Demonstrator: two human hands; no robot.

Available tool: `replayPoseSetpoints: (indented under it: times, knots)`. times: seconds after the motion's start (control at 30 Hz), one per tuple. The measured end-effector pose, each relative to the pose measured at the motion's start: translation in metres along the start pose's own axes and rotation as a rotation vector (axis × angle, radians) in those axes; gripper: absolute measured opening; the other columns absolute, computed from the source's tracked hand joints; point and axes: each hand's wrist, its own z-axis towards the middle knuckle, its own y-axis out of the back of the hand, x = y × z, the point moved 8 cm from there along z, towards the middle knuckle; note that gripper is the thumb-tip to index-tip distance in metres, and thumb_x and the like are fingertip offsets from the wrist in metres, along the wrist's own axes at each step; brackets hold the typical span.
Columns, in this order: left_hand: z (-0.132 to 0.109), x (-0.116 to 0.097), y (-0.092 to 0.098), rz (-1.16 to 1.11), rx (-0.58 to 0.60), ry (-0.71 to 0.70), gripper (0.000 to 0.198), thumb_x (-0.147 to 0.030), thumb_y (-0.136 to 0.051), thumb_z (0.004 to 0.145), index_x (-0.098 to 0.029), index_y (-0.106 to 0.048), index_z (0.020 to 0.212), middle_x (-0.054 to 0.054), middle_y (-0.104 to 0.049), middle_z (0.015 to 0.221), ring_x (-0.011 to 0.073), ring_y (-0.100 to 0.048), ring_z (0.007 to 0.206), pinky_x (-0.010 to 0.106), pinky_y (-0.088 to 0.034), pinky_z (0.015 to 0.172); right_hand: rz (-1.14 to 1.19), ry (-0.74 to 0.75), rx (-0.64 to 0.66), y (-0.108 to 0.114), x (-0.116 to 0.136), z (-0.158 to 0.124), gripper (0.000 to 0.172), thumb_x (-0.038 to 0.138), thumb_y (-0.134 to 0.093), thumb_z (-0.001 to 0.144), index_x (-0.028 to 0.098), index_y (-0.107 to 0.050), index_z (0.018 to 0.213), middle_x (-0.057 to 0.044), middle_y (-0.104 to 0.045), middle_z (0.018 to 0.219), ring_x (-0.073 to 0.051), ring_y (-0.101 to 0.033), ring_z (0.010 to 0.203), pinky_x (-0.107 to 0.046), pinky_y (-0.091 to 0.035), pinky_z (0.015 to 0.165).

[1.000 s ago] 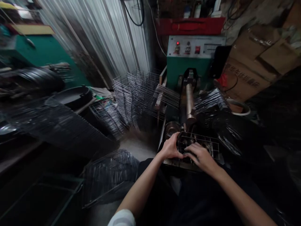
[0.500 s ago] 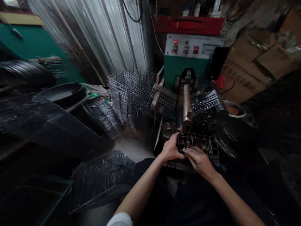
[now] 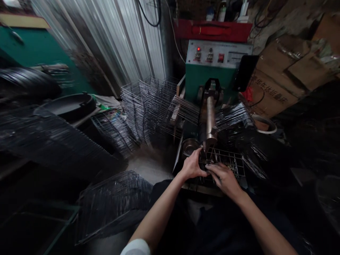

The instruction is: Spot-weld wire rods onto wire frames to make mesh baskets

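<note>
A wire rack (image 3: pixel 228 160) lies flat under the copper-coloured arm (image 3: pixel 210 120) of a green welding machine (image 3: pixel 212 67). My left hand (image 3: pixel 191 166) grips the rack's near left corner, fingers curled round the wire. My right hand (image 3: pixel 223 177) rests on the rack's front edge just beside it, fingers bent and pressed onto the wires. Both hands almost touch each other. A small round metal bowl (image 3: pixel 189 146) sits just left of the rack.
Upright stacks of finished wire racks (image 3: pixel 148 106) stand to the left of the machine, more (image 3: pixel 233 115) lean at its right. Another pile (image 3: pixel 114 202) lies by my left knee. Cardboard boxes (image 3: pixel 281 78) fill the right; a corrugated metal wall (image 3: pixel 111 42) is behind.
My hands stay on the rack and have barely shifted. The camera has swung slightly left and steadied.
</note>
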Motion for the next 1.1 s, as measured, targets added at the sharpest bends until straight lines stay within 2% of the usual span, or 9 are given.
replayPoseSetpoints:
  times: [0.13, 0.27, 0.4, 0.57, 0.67, 0.8, 0.87, 1.0, 1.1]
  knots:
    - [-0.001, -0.001, 0.002, 0.006, -0.004, 0.017, 0.115, -0.042, -0.087, 0.050, -0.025, -0.029, 0.148, 0.013, -0.052, 0.143, 0.0372, -0.056, 0.126, 0.051, -0.046, 0.104, 0.011, -0.017, -0.022, 0.001, 0.002, 0.002, 0.030, 0.015, -0.049, 0.097, 0.023, -0.069, 0.119, -0.007, -0.073, 0.109, -0.023, -0.067, 0.100, -0.041, -0.054, 0.090]
    - [0.010, 0.003, 0.009, 0.017, -0.029, 0.009, 0.111, -0.043, -0.086, 0.052, -0.025, -0.031, 0.147, 0.012, -0.052, 0.144, 0.0366, -0.055, 0.127, 0.050, -0.046, 0.105, -0.026, -0.055, -0.068, 0.002, -0.003, 0.011, 0.029, 0.015, -0.048, 0.097, 0.024, -0.067, 0.118, -0.007, -0.072, 0.108, -0.023, -0.066, 0.099, -0.042, -0.052, 0.092]
    - [0.027, 0.009, 0.016, 0.017, -0.034, 0.020, 0.109, -0.046, -0.086, 0.052, -0.024, -0.035, 0.145, 0.012, -0.056, 0.141, 0.0360, -0.056, 0.128, 0.049, -0.046, 0.105, -0.072, -0.117, -0.144, 0.004, -0.016, 0.025, 0.019, 0.019, -0.051, 0.096, 0.023, -0.067, 0.108, -0.008, -0.069, 0.098, -0.025, -0.062, 0.096, -0.042, -0.052, 0.088]
    - [0.031, 0.009, 0.018, 0.038, -0.061, 0.016, 0.104, -0.046, -0.084, 0.054, -0.026, -0.036, 0.144, 0.011, -0.057, 0.138, 0.0358, -0.059, 0.122, 0.049, -0.048, 0.102, -0.072, -0.155, -0.213, 0.008, -0.022, 0.028, 0.011, 0.025, -0.053, 0.097, 0.023, -0.063, 0.101, -0.008, -0.066, 0.100, -0.026, -0.058, 0.099, -0.042, -0.049, 0.088]
    - [0.033, 0.012, 0.020, 0.058, -0.068, 0.010, 0.105, -0.044, -0.084, 0.053, -0.027, -0.035, 0.144, 0.010, -0.057, 0.138, 0.0356, -0.059, 0.122, 0.048, -0.048, 0.101, -0.132, -0.165, -0.218, 0.009, -0.022, 0.025, 0.010, 0.029, -0.054, 0.098, 0.022, -0.062, 0.097, -0.008, -0.066, 0.097, -0.027, -0.058, 0.096, -0.043, -0.046, 0.088]
    - [0.041, 0.012, 0.021, 0.048, -0.008, -0.053, 0.108, -0.044, -0.086, 0.050, -0.023, -0.037, 0.144, 0.012, -0.057, 0.140, 0.0362, -0.057, 0.126, 0.047, -0.046, 0.105, -0.232, -0.190, -0.216, 0.009, -0.025, 0.026, 0.018, 0.037, -0.056, 0.097, 0.020, -0.061, 0.093, -0.009, -0.063, 0.094, -0.027, -0.057, 0.092, -0.041, -0.046, 0.084]
    - [0.046, 0.014, 0.023, 0.019, 0.003, -0.041, 0.109, -0.047, -0.086, 0.051, -0.022, -0.038, 0.145, 0.012, -0.058, 0.139, 0.0362, -0.056, 0.127, 0.047, -0.045, 0.106, -0.271, -0.201, -0.228, 0.010, -0.029, 0.029, 0.020, 0.039, -0.057, 0.097, 0.020, -0.062, 0.092, -0.010, -0.062, 0.093, -0.028, -0.056, 0.092, -0.041, -0.045, 0.084]
    - [0.053, 0.018, 0.028, -0.013, -0.024, 0.019, 0.113, -0.056, -0.087, 0.049, -0.023, -0.037, 0.145, 0.012, -0.058, 0.139, 0.0365, -0.056, 0.127, 0.047, -0.047, 0.103, -0.274, -0.192, -0.225, 0.011, -0.039, 0.037, 0.017, 0.034, -0.056, 0.097, 0.021, -0.063, 0.091, -0.009, -0.062, 0.093, -0.027, -0.056, 0.091, -0.043, -0.044, 0.089]
    - [0.058, 0.020, 0.032, 0.011, -0.034, 0.032, 0.115, -0.056, -0.088, 0.046, -0.024, -0.039, 0.145, 0.011, -0.059, 0.138, 0.0368, -0.056, 0.127, 0.047, -0.047, 0.103, -0.245, -0.161, -0.221, 0.011, -0.045, 0.042, 0.015, 0.029, -0.053, 0.097, 0.022, -0.064, 0.089, -0.008, -0.062, 0.092, -0.026, -0.056, 0.090, -0.044, -0.043, 0.090]
